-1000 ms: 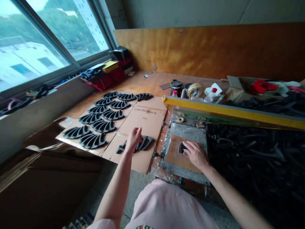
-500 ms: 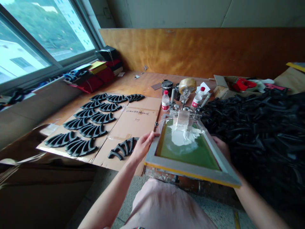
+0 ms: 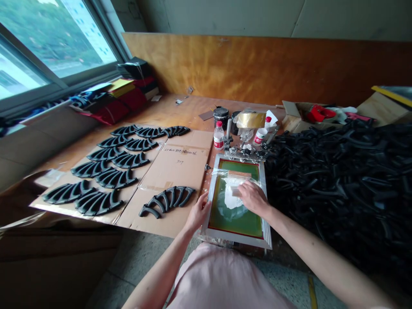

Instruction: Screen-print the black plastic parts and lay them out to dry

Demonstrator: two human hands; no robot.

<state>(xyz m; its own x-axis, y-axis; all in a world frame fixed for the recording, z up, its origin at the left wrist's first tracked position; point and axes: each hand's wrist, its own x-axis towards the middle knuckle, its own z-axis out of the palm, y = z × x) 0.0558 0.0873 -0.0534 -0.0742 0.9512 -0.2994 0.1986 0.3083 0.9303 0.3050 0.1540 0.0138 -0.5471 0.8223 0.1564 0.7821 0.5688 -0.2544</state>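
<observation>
Scraper (image 3: 236,191) is sitting in the right hand (image 3: 253,198), fingers wrapping it, over white paste (image 3: 229,201) on the screen (image 3: 236,222); the left hand (image 3: 197,214) is touching the frame (image 3: 236,239) with curled fingers, perhaps steadying it (gripping or resting, I cannot tell); black parts (image 3: 116,178) are lying on cardboard (image 3: 182,174).

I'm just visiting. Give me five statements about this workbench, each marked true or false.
1. The left hand is at the edge of the silver frame. True.
2. The right hand holds a bottle. False: it holds a pale block.
3. Two red-capped bottles stand beyond the frame. True.
4. The green screen carries blue paste. False: white paste lies on it.
5. Bottles are piled right of the frame. False: black pieces are.
</observation>
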